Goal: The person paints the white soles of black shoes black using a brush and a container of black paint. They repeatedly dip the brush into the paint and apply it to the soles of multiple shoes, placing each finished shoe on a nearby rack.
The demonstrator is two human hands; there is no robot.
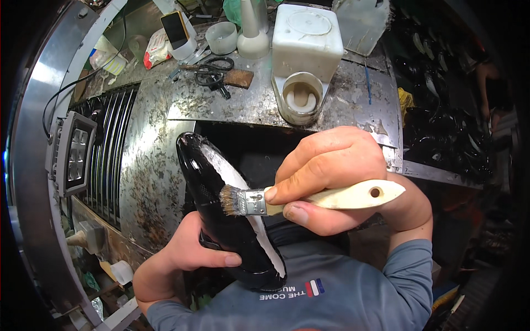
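At the near edge of the stained grey metal bench (251, 106), the left hand (190, 245) grips a glossy black, elongated shoe (200, 172) with a ragged-edged white strip (225, 167); the right hand (334, 165) pinches a pale, flat-handled wooden brush (353, 196), its frayed bristles (232, 200) against the shoe.

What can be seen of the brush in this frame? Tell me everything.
The brush has a pale, wood-looking handle, tapering to a tip with a round hole, a dull metal ferrule and short, brownish-grey bristles. It lies nearly level across the view, bristles leftward, gripped by the right hand, which hides part of the handle. The bristles appear to touch the black shoe-shaped piece beside its pale strip.
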